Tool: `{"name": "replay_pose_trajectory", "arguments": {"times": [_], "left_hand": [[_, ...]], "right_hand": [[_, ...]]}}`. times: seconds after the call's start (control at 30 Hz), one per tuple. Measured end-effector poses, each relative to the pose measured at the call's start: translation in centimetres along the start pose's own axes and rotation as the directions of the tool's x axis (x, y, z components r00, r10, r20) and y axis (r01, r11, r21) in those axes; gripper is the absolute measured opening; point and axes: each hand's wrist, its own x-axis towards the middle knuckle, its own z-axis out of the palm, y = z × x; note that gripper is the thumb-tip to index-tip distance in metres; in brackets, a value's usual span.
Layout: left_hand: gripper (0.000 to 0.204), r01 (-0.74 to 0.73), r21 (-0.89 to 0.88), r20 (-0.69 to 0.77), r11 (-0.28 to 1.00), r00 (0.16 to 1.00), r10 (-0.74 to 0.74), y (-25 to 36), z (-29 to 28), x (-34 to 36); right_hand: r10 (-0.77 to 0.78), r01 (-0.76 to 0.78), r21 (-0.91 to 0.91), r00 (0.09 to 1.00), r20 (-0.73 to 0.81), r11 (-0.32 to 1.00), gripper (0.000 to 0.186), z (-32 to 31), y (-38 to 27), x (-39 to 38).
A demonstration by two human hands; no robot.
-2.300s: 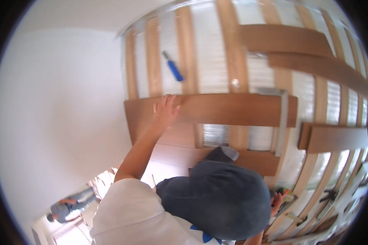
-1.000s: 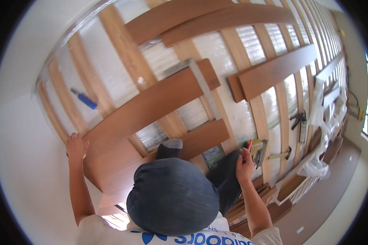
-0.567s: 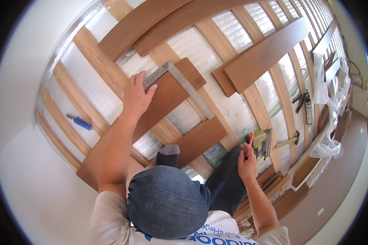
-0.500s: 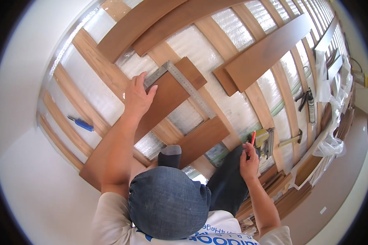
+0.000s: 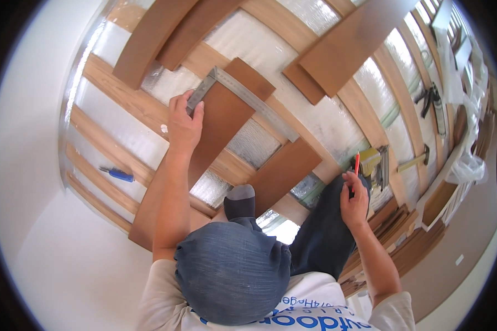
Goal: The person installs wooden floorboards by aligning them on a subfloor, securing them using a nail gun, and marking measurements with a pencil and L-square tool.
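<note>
A metal carpenter's square (image 5: 253, 101) lies across a long brown floorboard (image 5: 222, 128) in front of me. My left hand (image 5: 184, 122) grips the square's short arm, thumb and fingers on either side of it. The long arm reaches right, its end over a second brown board (image 5: 284, 172). Out to the right, beside my bent knee, my right hand (image 5: 354, 199) is closed around a red pencil (image 5: 357, 164), tip pointing up and away from the boards.
Wooden battens (image 5: 132, 107) run over silvery sheeting. More boards (image 5: 353, 49) lie at the far side. A yellowish nail gun (image 5: 374, 164), a hammer (image 5: 414, 161) and a caulking gun (image 5: 437, 107) are at right. A blue-handled tool (image 5: 120, 175) rests at left, near the white wall (image 5: 25, 138).
The whole view has shifted and turned slightly. My left hand stays on the square and my right hand still holds the pencil; neither grip has visibly changed.
</note>
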Motion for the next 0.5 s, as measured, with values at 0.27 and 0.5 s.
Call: {"name": "replay_pose_trajectory", "arguments": {"times": [0.27, 0.5], "left_hand": [[0.039, -0.062, 0.040, -0.001, 0.997, 0.998, 0.062, -0.6, 1.0, 0.3], [0.038, -0.072, 0.017, 0.013, 0.997, 0.997, 0.072, -1.5, 0.8, -0.3]], "right_hand": [[0.027, -0.027, 0.002, 1.000, 0.010, 1.000, 0.037, 0.0, 0.4, 0.0], [0.037, -0.037, 0.018, 0.999, -0.001, 0.999, 0.037, 0.1, 0.4, -0.1]]}}
